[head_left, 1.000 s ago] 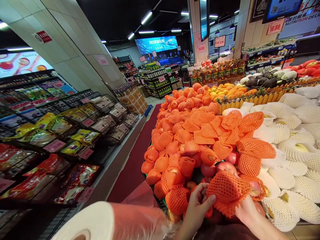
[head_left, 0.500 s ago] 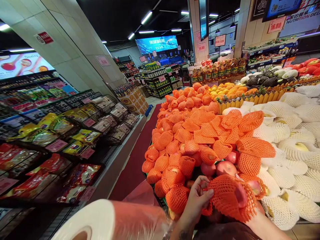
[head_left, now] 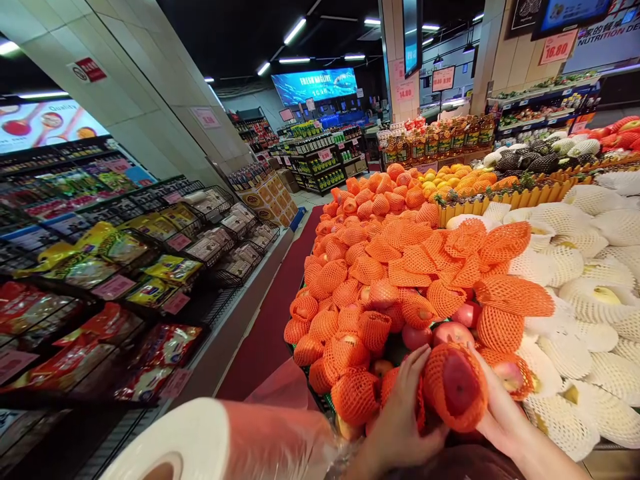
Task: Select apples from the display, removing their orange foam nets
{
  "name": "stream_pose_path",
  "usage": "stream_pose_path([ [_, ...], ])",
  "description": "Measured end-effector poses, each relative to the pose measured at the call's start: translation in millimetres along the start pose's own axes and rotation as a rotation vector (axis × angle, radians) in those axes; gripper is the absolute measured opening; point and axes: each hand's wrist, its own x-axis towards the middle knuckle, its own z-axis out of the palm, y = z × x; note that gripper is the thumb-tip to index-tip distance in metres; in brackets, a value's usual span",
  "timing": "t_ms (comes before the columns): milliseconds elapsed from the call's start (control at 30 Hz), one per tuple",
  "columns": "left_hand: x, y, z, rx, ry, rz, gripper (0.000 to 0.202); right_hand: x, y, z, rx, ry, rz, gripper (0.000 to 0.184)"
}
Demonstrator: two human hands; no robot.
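Between my two hands is a red apple point(head_left: 459, 385) in an orange foam net sleeve, its bare top showing through the net's open end. My left hand point(head_left: 400, 417) curves around the near left side, thumb low beside the net. Along the right side, my right hand point(head_left: 497, 403) supports it, its fingers partly hidden behind the fruit. Directly behind lie bare red apples point(head_left: 453, 333) and many more in orange net sleeves point(head_left: 345, 353). Several loose, flattened orange nets point(head_left: 417, 260) rest on top of the pile.
A large roll of clear plastic bags point(head_left: 270, 440) stands at the front left. To the right lies fruit in white foam nets point(head_left: 590, 300). Beyond a yellow picket edging point(head_left: 510, 193) are other fruits. Across the aisle, slanted racks hold packaged goods point(head_left: 170, 267).
The netted apple has turned so its open end faces me, the net now fitting around it. My left hand has gone from pinching the net's edge to cupping the apple's side.
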Motion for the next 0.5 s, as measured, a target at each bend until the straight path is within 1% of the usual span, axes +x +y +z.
stream_pose_path([
  [33, -0.1, 0.6, 2.0, 0.0, -0.001, 0.024, 0.103, -2.4, -1.9, 0.5, 0.126, -0.01, 0.119, 0.057],
  [67, 0.4, 0.2, 4.1, -0.004, 0.024, 0.043, 0.108, -5.1, -3.9, 1.1, 0.242, -0.026, 0.22, 0.057],
  [100, 1.6, -1.2, 6.1, -0.011, 0.07, 0.062, 0.112, -8.1, -5.9, 1.4, 0.32, -0.05, 0.285, 0.056],
  [133, 3.0, -3.2, 7.9, -0.017, 0.124, 0.078, 0.114, -10.9, -7.6, 1.1, 0.339, -0.079, 0.299, 0.055],
  [200, 5.7, -8.1, 10.8, -0.003, 0.228, 0.104, 0.112, -15.1, -9.8, -2.2, 0.287, -0.118, 0.264, 0.047],
  [300, 7.1, -15.7, 14.0, 0.055, 0.35, 0.098, 0.114, -15.8, -9.1, -13.0, 0.11, -0.083, 0.183, 0.038],
  [400, 5.6, -19.7, 16.3, 0.106, 0.387, 0.026, 0.113, -11.8, -4.1, -22.7, -0.062, -0.019, 0.061, 0.044],
  [500, 3.9, -17.5, 15.8, 0.077, 0.371, -0.069, 0.106, -7.8, 2.4, -24.1, -0.213, 0.02, -0.113, 0.039],
])
